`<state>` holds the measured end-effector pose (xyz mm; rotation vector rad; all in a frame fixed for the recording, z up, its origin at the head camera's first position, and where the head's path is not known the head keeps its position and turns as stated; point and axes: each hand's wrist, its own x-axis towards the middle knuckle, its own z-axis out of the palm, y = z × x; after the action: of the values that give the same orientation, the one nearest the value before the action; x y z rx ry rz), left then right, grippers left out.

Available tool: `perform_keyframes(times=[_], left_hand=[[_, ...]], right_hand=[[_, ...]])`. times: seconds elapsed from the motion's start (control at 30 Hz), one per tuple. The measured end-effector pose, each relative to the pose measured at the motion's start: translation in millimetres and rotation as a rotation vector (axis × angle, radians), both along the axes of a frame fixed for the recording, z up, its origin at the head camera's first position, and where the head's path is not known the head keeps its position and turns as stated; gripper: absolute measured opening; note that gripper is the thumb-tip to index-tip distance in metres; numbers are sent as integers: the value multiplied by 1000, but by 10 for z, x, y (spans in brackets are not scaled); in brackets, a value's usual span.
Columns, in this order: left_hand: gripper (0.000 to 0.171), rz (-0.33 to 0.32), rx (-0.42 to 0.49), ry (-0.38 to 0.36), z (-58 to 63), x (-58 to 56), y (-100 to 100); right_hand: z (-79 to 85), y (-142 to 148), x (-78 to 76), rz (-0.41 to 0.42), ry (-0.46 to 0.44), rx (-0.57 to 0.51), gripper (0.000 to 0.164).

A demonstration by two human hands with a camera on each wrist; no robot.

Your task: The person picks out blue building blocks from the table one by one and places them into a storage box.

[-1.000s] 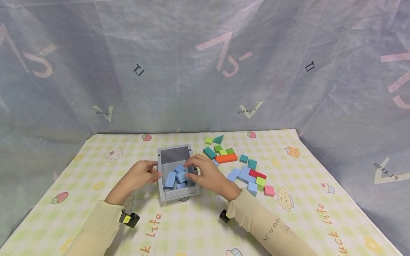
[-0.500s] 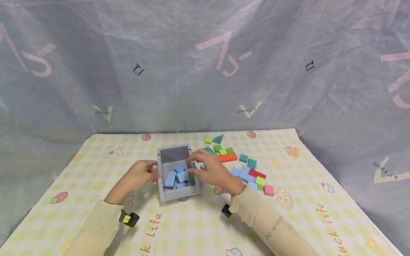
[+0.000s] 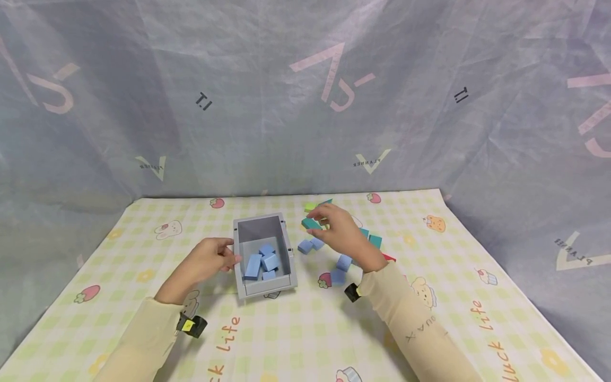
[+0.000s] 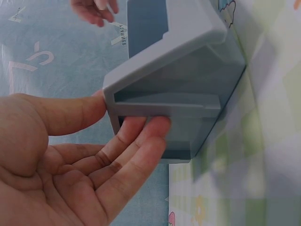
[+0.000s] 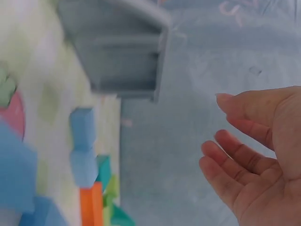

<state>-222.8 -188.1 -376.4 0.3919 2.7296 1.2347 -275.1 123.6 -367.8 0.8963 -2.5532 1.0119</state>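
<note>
A grey plastic box (image 3: 265, 286) stands on the table with several blue blocks (image 3: 269, 261) inside. My left hand (image 3: 208, 261) holds its left side. In the left wrist view, the thumb lies at the rim and the fingers (image 4: 141, 155) curl under a ledge on the outer wall. To the right of the box, my right hand (image 3: 340, 229) is raised above the loose blocks. Its thumb and fingers (image 5: 221, 150) are apart in the right wrist view, with nothing between them. A teal block (image 3: 311, 224) appears beyond its fingertips in the head view.
Loose blue blocks (image 3: 305, 246) lie between the box and my right arm. More blocks, including an orange one (image 5: 91, 206), are partly hidden behind the right hand. A checked cloth (image 3: 281, 339) covers the table, and a grey curtain (image 3: 267, 138) hangs behind it.
My right hand has moved from over the box to the right and away, above the loose blocks, and risen. The left hand has stayed on the box. The blue blocks inside look unmoved.
</note>
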Motion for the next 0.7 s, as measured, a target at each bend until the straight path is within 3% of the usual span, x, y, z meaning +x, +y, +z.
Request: perform_keyframes(times=[0.13, 0.27, 0.5, 0.7], left_hand=[[58, 1, -7, 5, 1, -3, -1], [57, 3, -11, 11, -1, -4, 3], [55, -2, -36, 34, 3, -3, 8], [55, 1, -44, 35, 3, -1, 8]], right_hand=[[-98, 130, -123, -63, -86, 39, 24], [-153, 282, -201, -92, -168, 168, 25], [-159, 527, -180, -94, -456, 431, 29], [-166, 609, -164, -103, -599, 481, 39]])
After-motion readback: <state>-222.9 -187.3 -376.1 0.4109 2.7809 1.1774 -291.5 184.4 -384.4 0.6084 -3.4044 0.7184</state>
